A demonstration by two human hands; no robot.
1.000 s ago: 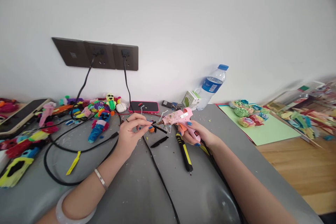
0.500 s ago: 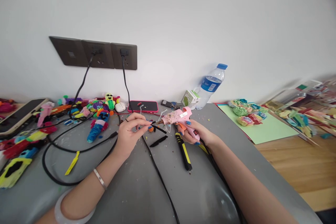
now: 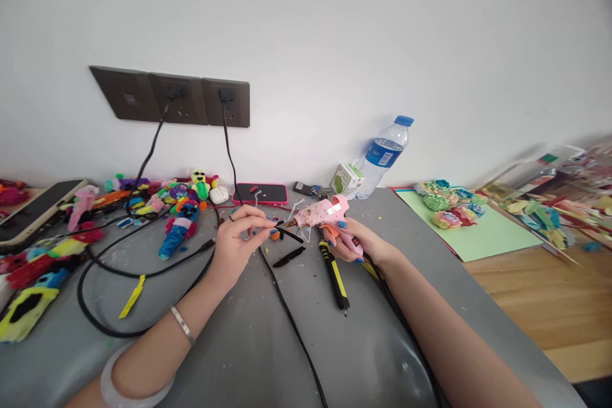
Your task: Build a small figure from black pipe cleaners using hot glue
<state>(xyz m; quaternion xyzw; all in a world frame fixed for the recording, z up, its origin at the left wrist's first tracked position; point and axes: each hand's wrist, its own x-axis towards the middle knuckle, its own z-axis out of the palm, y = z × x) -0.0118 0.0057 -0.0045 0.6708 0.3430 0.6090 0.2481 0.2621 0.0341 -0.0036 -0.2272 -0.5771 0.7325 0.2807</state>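
My right hand (image 3: 351,242) is wrapped round the handle of a pink glue gun (image 3: 320,211), fingers by its orange trigger. The gun's nozzle points left, towards my left hand (image 3: 243,242). Between thumb and fingertips, my left hand pinches a thin black pipe cleaner (image 3: 291,234). The nozzle is at or very near the pipe cleaner; whether they touch I cannot tell. Another short black fuzzy piece (image 3: 289,257) lies on the grey table (image 3: 229,344) just below. A black-and-yellow tool (image 3: 335,277) lies beneath the glue gun, its upper end hidden.
Black cables (image 3: 287,312) run across the table to wall sockets (image 3: 201,102). Colourful pipe-cleaner figures (image 3: 182,229) crowd the left. A phone (image 3: 261,193), small box (image 3: 347,180) and water bottle (image 3: 382,159) stand or lie along the wall. Paper flowers (image 3: 449,204) rest on green paper (image 3: 497,239).
Almost nothing differs. Both hands keep the same place and hold, with the glue gun's nozzle still beside the black pipe cleaner.
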